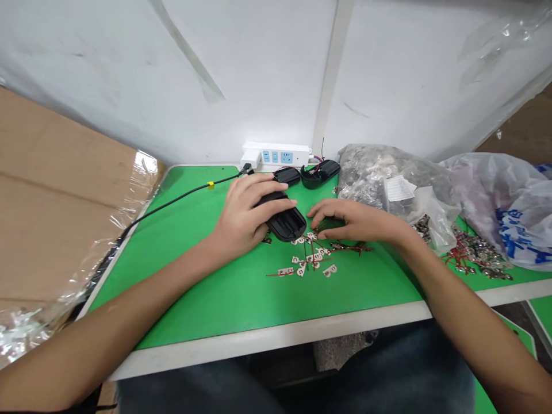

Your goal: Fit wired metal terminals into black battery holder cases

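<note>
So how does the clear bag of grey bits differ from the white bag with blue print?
The clear bag is crammed with grey pieces and carries a white label; the white bag has blue print instead. The clear bag sits nearer the right hand. Both are plastic bags at the right of the green mat.

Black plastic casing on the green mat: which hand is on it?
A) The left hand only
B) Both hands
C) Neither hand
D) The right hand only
A. The left hand lies over the black plastic casing on the green mat, while the right hand is apart from it, beside the wired metal tabs.
</note>
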The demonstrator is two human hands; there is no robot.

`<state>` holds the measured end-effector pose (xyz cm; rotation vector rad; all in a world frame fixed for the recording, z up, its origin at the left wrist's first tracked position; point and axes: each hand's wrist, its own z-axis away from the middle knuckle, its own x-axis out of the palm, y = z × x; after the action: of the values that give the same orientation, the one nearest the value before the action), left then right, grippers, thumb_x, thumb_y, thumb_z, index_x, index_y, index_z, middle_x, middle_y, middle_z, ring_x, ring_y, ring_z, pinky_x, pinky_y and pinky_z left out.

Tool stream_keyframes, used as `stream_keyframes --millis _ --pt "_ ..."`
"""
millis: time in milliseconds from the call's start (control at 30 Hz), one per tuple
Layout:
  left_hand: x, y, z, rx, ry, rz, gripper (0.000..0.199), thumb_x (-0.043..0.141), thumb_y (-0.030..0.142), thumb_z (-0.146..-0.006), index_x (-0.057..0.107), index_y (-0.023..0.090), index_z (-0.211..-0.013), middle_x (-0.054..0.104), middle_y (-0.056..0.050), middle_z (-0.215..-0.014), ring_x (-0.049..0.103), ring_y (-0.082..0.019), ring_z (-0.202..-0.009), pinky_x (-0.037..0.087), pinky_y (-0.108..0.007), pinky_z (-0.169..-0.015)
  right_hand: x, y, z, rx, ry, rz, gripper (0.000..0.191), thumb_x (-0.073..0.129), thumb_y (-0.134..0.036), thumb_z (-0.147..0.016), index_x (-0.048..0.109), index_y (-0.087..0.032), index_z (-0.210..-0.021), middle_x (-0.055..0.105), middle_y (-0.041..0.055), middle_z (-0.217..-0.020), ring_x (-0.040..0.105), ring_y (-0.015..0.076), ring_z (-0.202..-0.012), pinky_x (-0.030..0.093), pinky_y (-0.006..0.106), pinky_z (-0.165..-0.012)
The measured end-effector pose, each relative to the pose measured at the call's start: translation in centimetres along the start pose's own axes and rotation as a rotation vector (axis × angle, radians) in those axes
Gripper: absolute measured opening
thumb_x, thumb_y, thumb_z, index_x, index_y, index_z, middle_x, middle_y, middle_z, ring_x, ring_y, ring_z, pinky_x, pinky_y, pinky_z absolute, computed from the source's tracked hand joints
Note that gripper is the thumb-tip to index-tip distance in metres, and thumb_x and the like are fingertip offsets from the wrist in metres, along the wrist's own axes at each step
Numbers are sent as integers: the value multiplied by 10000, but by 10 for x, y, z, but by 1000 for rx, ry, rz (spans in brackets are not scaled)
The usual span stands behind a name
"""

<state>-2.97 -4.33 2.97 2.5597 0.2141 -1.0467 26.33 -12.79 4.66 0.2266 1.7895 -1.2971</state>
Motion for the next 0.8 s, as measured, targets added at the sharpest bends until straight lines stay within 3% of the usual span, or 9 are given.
stream_keyframes --millis 100,233,433,633,800 --pt "4 -4 2 88 -126 23 495 577 149 -947 667 337 -1396 728 -73 -1385 612 -307 -1385 473 -576 -1191 -4 1 2 -4 -13 19 109 691 -304 -995 770 -270 -1063 719 54 -1315 678 230 -1259 508 404 -1123" --pt "9 -6 5 139 -113 2 614 548 82 -948 547 272 -1531 714 -112 -1391 643 -291 -1361 518 -535 -1183 0 0 0 -35 32 61 85 686 -262 -981 755 -261 -1029 746 51 -1234 703 225 -1173 532 390 -1061" --pt "11 -8 5 85 -120 -99 536 559 92 -950 580 220 -1471 692 -118 -1448 605 -305 -1423 490 -540 -1230 1 -1 2 -57 188 149 90 694 -219 -930 718 -252 -1010 773 54 -1153 714 244 -1103 541 396 -981" --pt "14 -9 4 43 -161 -131 465 577 141 -971 620 223 -1426 682 -103 -1481 578 -307 -1456 450 -555 -1258 -7 -6 7 10 264 177 133 667 -173 -883 718 -243 -983 763 54 -1133 703 232 -1012 532 362 -842" --pt "15 -7 2 53 -171 -118 403 585 174 -991 644 208 -1388 702 -121 -1434 601 -311 -1415 464 -548 -1243 -5 -11 6 86 290 81 66 674 -224 -913 707 -237 -969 745 21 -978 651 186 -823 485 335 -731"
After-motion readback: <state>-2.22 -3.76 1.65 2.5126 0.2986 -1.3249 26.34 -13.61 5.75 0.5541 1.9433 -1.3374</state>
